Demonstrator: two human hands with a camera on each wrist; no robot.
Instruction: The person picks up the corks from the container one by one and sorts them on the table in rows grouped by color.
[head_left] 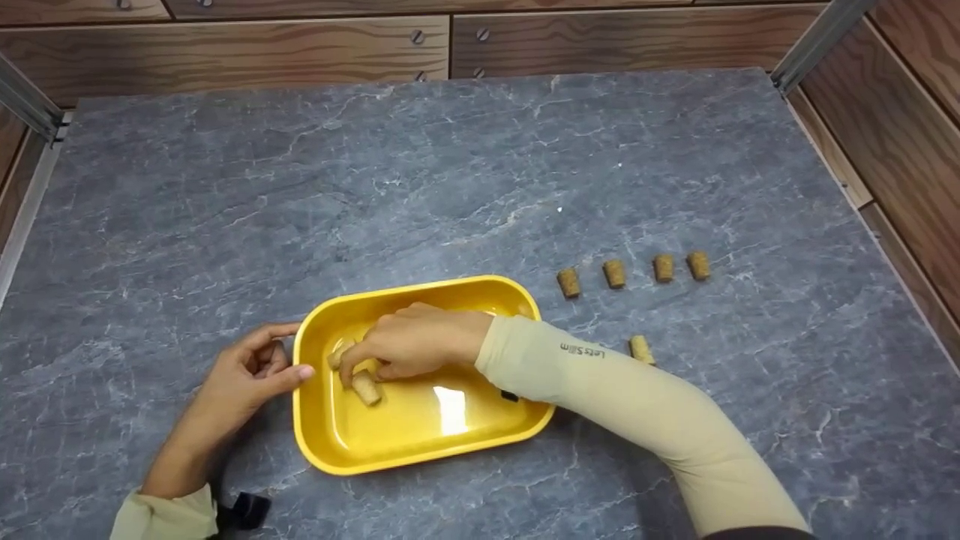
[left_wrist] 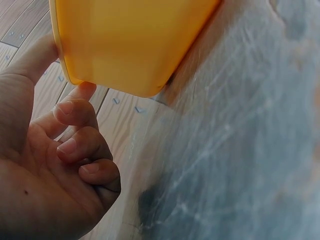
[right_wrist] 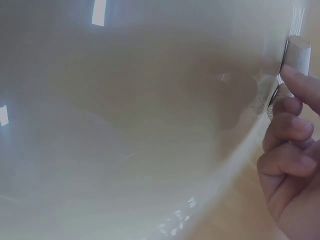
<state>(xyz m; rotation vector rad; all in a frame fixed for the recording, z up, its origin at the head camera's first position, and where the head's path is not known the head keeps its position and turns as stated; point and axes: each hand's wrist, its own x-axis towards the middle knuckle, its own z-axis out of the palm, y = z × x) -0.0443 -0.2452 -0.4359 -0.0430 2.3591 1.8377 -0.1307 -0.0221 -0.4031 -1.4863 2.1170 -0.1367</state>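
My left hand holds the left end of a yellow plastic tray, thumb on the rim and index finger at the outer edge. Its other fingers curl in the left wrist view. Inside the tray, at its left side, my right hand has thumb and index finger on a pale cork stopper, which seems pinched at its upper end. A second cork lies beside it, partly hidden by the index finger. In the right wrist view the right hand's fingers are bent near both corks.
Several brown corks stand in a row on the marbled grey table, right of the tray. A pale cork lies nearer, beside my right sleeve. Wood-patterned panels border the table.
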